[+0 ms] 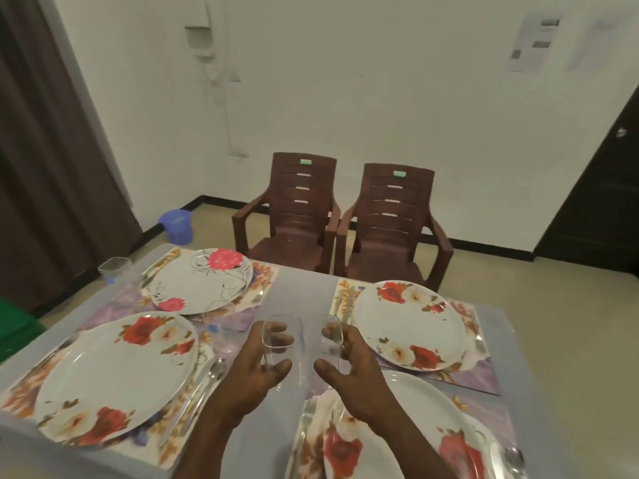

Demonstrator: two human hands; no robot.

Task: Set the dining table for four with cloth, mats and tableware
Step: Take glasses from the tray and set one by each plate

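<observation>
My left hand [257, 369] grips a clear glass tumbler [281, 335] and my right hand [349, 368] grips a second clear tumbler [332, 337]. Both are held above the middle of the table, over the grey cloth [304, 292]. Floral mats lie under white flowered plates at the far left [200, 280], near left [117, 375], far right [409, 323] and near right [408, 440]. A knife and spoon [204, 382] lie beside the near left plate, a fork [306, 420] lies left of the near right plate, and another spoon [515, 458] lies at its right.
Another clear tumbler [116, 269] stands at the table's far left corner. Two brown plastic chairs [345, 223] stand beyond the table's far edge. A blue bucket [176, 226] sits on the floor by the dark curtain. A green object [14, 326] shows at the left edge.
</observation>
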